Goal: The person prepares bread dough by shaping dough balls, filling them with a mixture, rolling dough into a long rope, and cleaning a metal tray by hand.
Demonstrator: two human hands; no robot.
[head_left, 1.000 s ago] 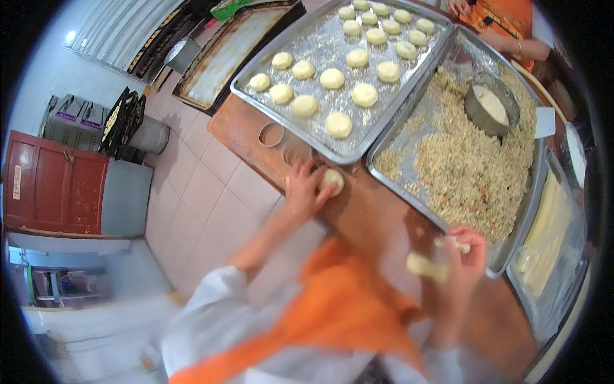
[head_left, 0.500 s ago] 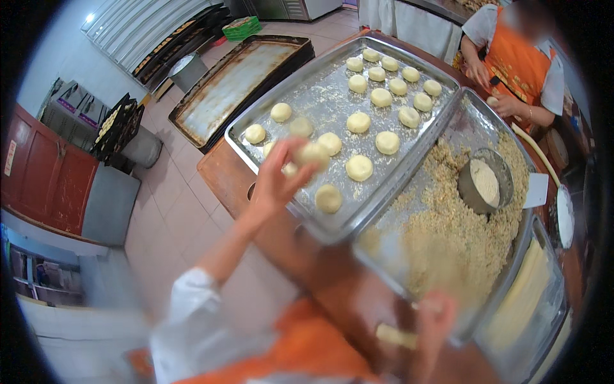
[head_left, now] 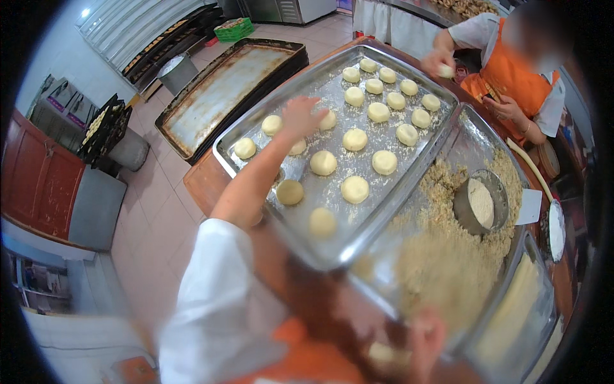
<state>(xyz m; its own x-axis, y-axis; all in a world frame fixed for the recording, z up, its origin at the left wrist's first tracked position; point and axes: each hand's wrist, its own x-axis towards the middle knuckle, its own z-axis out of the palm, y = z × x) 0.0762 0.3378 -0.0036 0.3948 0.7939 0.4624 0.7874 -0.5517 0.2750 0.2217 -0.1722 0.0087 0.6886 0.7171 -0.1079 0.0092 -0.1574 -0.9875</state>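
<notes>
My left hand reaches out over a large metal baking tray that carries several pale round dough pieces. Its fingers are spread, the tips touching a dough round, and another round lies partly under the wrist. My right hand is low and blurred at the near edge. It holds a pale dough lump beside the tray of crumbs.
A metal cup of flour stands in the crumbs. Across the table a person in an orange apron works, one hand at the tray's far corner. Empty dark baking trays lie on the floor to the left, near a red cabinet.
My left hand carried a dough round from the wooden table edge up onto the baking tray and now has spread fingers there. My right hand stayed low with its dough lump.
</notes>
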